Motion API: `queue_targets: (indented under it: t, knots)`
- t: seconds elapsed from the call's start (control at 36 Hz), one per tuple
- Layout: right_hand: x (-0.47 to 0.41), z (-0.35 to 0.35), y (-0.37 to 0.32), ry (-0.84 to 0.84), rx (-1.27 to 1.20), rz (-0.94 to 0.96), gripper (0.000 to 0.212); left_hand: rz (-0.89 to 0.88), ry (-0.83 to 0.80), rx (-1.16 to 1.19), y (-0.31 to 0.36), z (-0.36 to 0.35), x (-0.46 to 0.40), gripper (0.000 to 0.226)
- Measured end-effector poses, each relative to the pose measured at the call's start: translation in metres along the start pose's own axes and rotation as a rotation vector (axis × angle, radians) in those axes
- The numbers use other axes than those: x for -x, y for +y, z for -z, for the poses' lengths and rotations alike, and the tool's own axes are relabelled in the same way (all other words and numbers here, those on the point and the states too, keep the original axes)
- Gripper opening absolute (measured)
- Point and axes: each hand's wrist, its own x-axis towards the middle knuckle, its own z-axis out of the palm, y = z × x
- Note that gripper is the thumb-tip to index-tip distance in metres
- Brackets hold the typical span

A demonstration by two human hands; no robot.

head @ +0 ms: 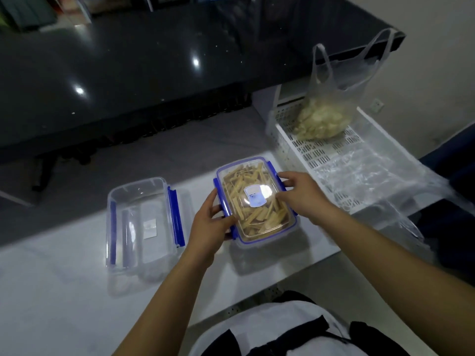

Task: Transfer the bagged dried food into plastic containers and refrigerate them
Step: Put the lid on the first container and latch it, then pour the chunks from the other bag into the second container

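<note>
- Filled container [254, 201] on white table [64, 291], centre, clear lid on w/ blue clips; packed w/ pale yellow dried strips.
- Left hand [209, 224] at container's left long side, fingers curled loosely round edge, thumb on lid near front-left corner; touching, half closed.
- Right hand [300, 194] on right side of lid, fingers spread & bent, tips pressing lid top and right rim; not wrapped round anything.
- Empty container [144, 222] just left, apart from filled one; clear, blue clips on both long sides; whether lid sits on it – can't tell.
- White perforated basket [321, 155] to right of table, near filled container.
- Plastic bag [329, 109] w/ pale dried pieces at basket's far end, handles sticking up.
- Crumpled clear plastic [380, 181] draped over basket's near part.
- Dark glossy counter [128, 73] beyond.
</note>
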Motion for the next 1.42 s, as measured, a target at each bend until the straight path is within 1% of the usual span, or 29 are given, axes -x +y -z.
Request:
queue_targets:
  t: [0.06,0.17,0.31,0.33,0.39,0.47,0.53,0.56,0.61,0.67,0.72,0.78,0.83,0.86,0.89,0.92,0.94,1.0,1.03,1.06,1.14,1.28,1.42]
  knots:
    - [-0.004,0.001,0.0,-0.011,0.015,0.009,0.064,-0.01,-0.003,-0.009,0.005,-0.003,-0.005,0.071]
    - [-0.004,0.001,0.001,-0.037,0.029,0.04,0.06,0.008,0.009,-0.025,0.008,-0.008,-0.01,0.074]
    - [0.007,0.006,0.001,-0.173,0.176,0.106,0.068,0.02,0.024,-0.038,0.003,-0.009,-0.012,0.072]
    - [0.009,0.01,0.0,-0.196,0.168,0.11,0.07,0.023,0.022,-0.056,0.003,-0.008,-0.013,0.072]
    - [0.012,0.022,-0.001,-0.244,0.098,0.11,0.071,0.019,0.024,-0.13,0.007,-0.01,-0.013,0.074]
    - [0.019,0.05,-0.005,-0.272,0.003,0.19,0.063,-0.081,0.106,-0.384,0.02,-0.016,-0.013,0.074]
    - [0.019,0.079,-0.009,-0.223,-0.052,0.253,0.058,-0.191,0.159,-0.465,0.034,-0.021,-0.016,0.068]
    - [0.018,0.096,-0.014,-0.165,-0.076,0.28,0.057,-0.231,0.162,-0.485,0.044,-0.024,-0.019,0.062]
    - [0.008,0.134,-0.024,0.019,-0.149,0.329,0.059,-0.295,0.147,-0.557,0.067,-0.034,-0.026,0.059]
    - [-0.014,0.173,-0.033,0.22,-0.253,0.341,0.064,-0.392,0.13,-0.668,0.092,-0.048,-0.035,0.056]
    - [-0.043,0.207,-0.039,0.343,-0.309,0.303,0.072,-0.53,0.12,-0.776,0.118,-0.068,-0.043,0.053]
    - [-0.073,0.234,-0.046,0.368,-0.321,0.231,0.08,-0.675,0.107,-0.89,0.143,-0.091,-0.057,0.054]
    - [-0.101,0.251,-0.051,0.337,-0.335,0.171,0.083,-0.794,0.102,-0.999,0.167,-0.114,-0.077,0.058]
    - [-0.113,0.256,-0.054,0.315,-0.353,0.152,0.081,-0.838,0.102,-1.035,0.18,-0.125,-0.087,0.06]
    - [-0.123,0.259,-0.057,0.294,-0.378,0.135,0.075,-0.87,0.106,-1.06,0.191,-0.137,-0.097,0.063]
    - [-0.131,0.261,-0.061,0.277,-0.4,0.125,0.063,-0.895,0.112,-1.077,0.202,-0.148,-0.109,0.066]
    - [-0.138,0.262,-0.065,0.268,-0.414,0.129,0.047,-0.911,0.119,-1.09,0.213,-0.158,-0.119,0.07]
    - [-0.148,0.264,-0.069,0.28,-0.409,0.177,0.018,-0.918,0.144,-1.108,0.23,-0.174,-0.141,0.076]
    - [-0.152,0.264,-0.071,0.3,-0.4,0.21,0.007,-0.922,0.163,-1.121,0.237,-0.181,-0.152,0.078]
    - [-0.155,0.264,-0.072,0.313,-0.399,0.245,0.002,-0.925,0.182,-1.136,0.244,-0.186,-0.161,0.079]
    - [-0.161,0.261,-0.078,0.299,-0.437,0.315,0.005,-0.928,0.204,-1.157,0.254,-0.201,-0.181,0.081]
    - [-0.161,0.256,-0.09,0.179,-0.455,0.375,0.005,-0.953,0.209,-1.177,0.259,-0.223,-0.198,0.086]
    - [-0.158,0.258,-0.098,0.027,-0.534,0.389,0.015,-0.948,0.158,-1.143,0.263,-0.248,-0.206,0.086]
